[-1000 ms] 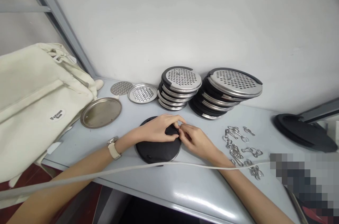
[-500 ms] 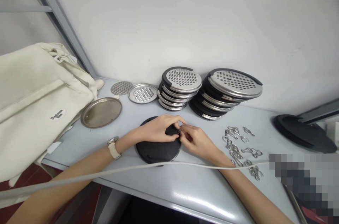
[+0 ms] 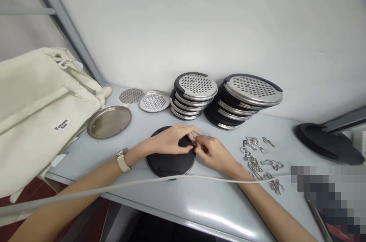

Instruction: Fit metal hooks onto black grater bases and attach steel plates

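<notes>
A black round disc (image 3: pixel 168 162) lies flat on the grey table (image 3: pixel 200 200) in front of me. My left hand (image 3: pixel 171 140) rests on the disc's top, fingers curled and pressed on its right rim. My right hand (image 3: pixel 213 152) meets it there and pinches a small metal clip (image 3: pixel 194 143) at the disc's right edge. A white cable (image 3: pixel 114 188) runs across both forearms.
Several loose metal clips (image 3: pixel 259 160) lie right of my right hand. Two stacks of perforated metal-and-black discs (image 3: pixel 194 95) (image 3: pixel 246 99) stand at the wall. A plain steel plate (image 3: pixel 109 121), two small perforated plates (image 3: pixel 153 101) and a cream bag (image 3: pixel 37 108) lie left. More black discs (image 3: pixel 326 143) sit far right.
Both hands stay at the disc's right edge; my right hand's fingers have shifted slightly around the small clip. Nothing else has moved.
</notes>
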Tool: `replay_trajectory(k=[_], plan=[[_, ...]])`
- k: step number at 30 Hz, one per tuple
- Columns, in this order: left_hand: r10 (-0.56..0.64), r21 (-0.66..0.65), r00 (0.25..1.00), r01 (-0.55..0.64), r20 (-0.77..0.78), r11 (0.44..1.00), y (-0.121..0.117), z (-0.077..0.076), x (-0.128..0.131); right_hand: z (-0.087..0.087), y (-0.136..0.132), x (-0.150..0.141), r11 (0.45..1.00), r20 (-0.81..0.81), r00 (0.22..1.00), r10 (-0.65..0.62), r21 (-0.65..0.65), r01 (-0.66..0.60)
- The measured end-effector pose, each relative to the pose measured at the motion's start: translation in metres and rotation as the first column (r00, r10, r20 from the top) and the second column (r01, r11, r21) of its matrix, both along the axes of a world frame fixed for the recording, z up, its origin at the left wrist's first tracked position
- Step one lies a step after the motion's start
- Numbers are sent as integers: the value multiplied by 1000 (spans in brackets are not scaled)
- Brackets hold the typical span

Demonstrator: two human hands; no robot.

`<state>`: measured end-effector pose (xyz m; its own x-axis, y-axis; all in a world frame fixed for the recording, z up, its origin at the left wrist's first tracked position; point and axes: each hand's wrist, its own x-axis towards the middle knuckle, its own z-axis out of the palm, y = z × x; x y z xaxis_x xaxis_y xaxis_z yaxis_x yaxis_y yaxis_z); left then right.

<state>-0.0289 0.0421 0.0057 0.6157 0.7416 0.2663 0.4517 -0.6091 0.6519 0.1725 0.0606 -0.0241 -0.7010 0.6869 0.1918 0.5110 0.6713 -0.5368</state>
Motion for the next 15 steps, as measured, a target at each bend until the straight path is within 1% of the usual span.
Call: replay_trajectory(k=[6,10,15], plan=[[10,25,1000,-11,17,1000,-1,2,1,1,-3,-3,999,-41,999,35,28,-34],[7,24,1000,-8,10,1000,-1,3,1,2,-2,-3,998,-34,998,48,39,-46],[20,5,999,-20,34,1000,0,0,1,3,-1,-1,999,2,1000,15,30,-15]])
